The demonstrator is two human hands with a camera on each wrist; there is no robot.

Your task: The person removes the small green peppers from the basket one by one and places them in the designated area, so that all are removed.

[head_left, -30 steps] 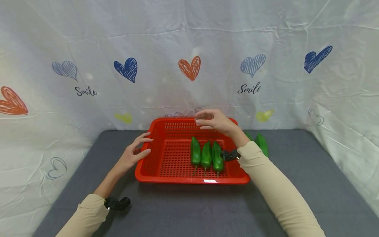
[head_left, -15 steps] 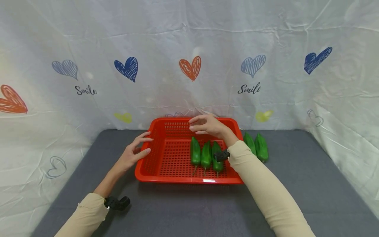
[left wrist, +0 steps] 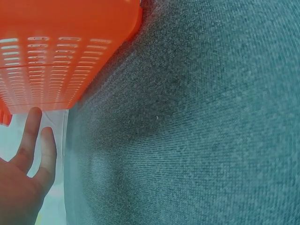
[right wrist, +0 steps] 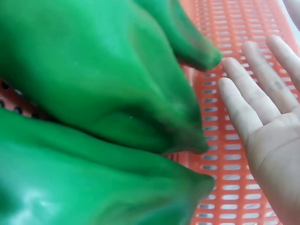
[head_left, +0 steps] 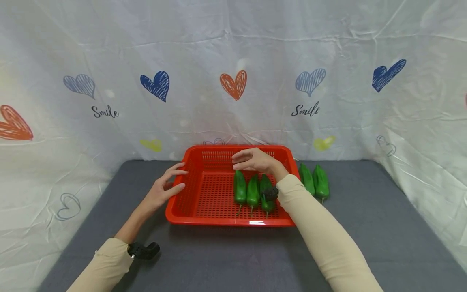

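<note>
In the head view three green peppers (head_left: pixel 253 192) lie side by side in the right half of a red perforated basket (head_left: pixel 233 223), stems toward me. My left hand (head_left: pixel 160 192) touches the basket's left rim with loosely extended fingers. Over the basket's back part, just beyond the pepper tips, hovers my right hand (head_left: pixel 257 160), holding nothing. The right wrist view shows its extended fingers (right wrist: pixel 262 89) close to the pointed ends of the peppers (right wrist: pixel 117 79). In the left wrist view two fingers (left wrist: pixel 47 154) reach toward the basket wall (left wrist: pixel 56 70).
Two more green peppers (head_left: pixel 313 180) lie on the grey cloth-covered table (head_left: pixel 233 259), just right of the basket. My right forearm passes in front of them. A white curtain (head_left: pixel 270 48) with printed hearts hangs behind the table.
My right hand has moved left and lower over the basket. Its forearm also shifted left, uncovering more of the two peppers outside. The left hand and the basket stay about where they were.
</note>
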